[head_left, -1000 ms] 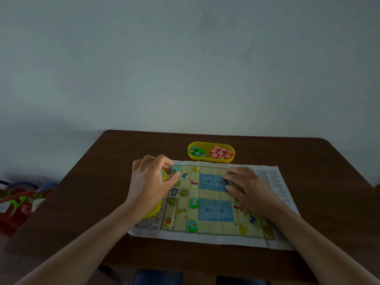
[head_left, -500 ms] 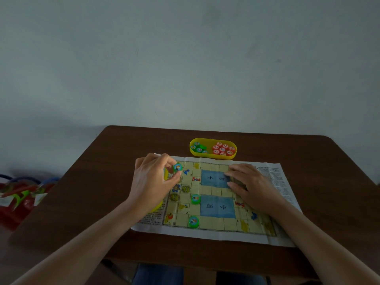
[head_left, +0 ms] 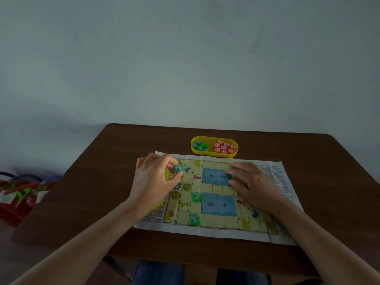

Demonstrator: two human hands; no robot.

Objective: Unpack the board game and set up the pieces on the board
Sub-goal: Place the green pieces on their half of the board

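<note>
Head view: your left hand [head_left: 153,182] pinches a green piece [head_left: 178,167] between thumb and forefinger, with the other fingers curled, over the far left corner of the paper board [head_left: 218,222]. Your right hand [head_left: 254,183] lies flat on the board's right half, fingers straight and pressed down at the right edge of the far blue square. The board lies spread on the brown table [head_left: 98,202].

Two pieces are placed on its left part: a middle green disc [head_left: 196,196] and a near green disc [head_left: 194,218].

A yellow tray [head_left: 213,154] stands just beyond the board's far edge, with spare green pieces [head_left: 199,145] at its left end and red pieces [head_left: 224,147] at its right. A yellow object [head_left: 166,174] shows partly beneath your left hand; what it is cannot be told.
</note>
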